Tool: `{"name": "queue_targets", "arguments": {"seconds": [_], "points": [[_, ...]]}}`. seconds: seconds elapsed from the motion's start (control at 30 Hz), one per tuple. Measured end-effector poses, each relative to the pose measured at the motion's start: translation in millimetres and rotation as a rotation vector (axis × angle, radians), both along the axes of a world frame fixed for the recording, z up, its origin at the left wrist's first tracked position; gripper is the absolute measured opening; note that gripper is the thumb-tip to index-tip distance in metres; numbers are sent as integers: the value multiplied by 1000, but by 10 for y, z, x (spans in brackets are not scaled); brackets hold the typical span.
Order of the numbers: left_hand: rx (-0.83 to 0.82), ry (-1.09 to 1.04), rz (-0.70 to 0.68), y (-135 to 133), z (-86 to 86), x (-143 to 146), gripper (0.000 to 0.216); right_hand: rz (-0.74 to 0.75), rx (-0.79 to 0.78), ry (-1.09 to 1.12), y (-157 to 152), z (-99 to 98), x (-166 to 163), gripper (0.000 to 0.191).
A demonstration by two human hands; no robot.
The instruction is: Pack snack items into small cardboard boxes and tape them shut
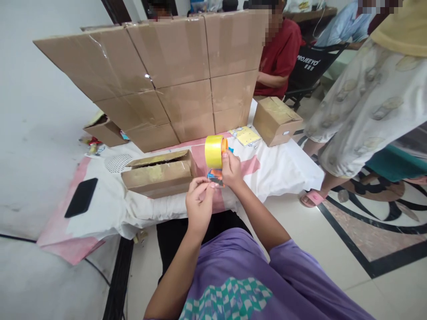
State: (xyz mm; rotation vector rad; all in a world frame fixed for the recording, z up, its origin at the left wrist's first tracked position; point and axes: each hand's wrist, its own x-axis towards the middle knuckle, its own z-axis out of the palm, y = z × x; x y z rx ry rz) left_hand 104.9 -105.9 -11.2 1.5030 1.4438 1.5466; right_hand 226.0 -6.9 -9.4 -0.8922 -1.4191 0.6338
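Observation:
My right hand grips a tape dispenser with blue and orange parts, loaded with a wide yellow roll of tape. Beside it, my left hand is closed, its thumb and fingertips pinched at the dispenser's lower end. What they pinch looks like the clear tape end, though it is too thin to make out fully. Just left of the roll lies a long cardboard box, its top flaps slightly parted.
Stacked, taped cardboard boxes form a wall behind. A smaller box and a yellow patterned sheet are on the right; a black phone lies left. People sit behind, and one person stands at right.

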Motion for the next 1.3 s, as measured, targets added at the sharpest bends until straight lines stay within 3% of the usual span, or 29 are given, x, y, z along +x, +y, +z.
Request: {"name": "queue_targets", "arguments": {"seconds": [0.23, 0.5, 0.63, 0.73, 0.9, 1.13, 1.3], "points": [[-297, -145, -176, -125, -220, 5, 32, 34, -111, 277, 22, 84, 36, 49], [-237, -135, -206, -202, -67, 50, 26, 32, -316, 476, -79, 141, 19, 45], [-199, -11, -163, -301, -26, 56, 26, 10, -394, 537, -217, 155, 27, 40], [-236, 79, -181, -370, -30, 46, 25, -47, -487, 570, -337, 99, 76, 38], [-365, 26, -302, -411, -84, 70, 21, -120, -561, 507, -483, -85, 214, 41], [-478, -37, -276, -359, -207, 41, 18, -181, -558, 466, -471, -304, 186, 44], [-525, 21, -226, -317, -165, -25, 19, -154, -591, 498, -403, -431, 57, 45]]}}
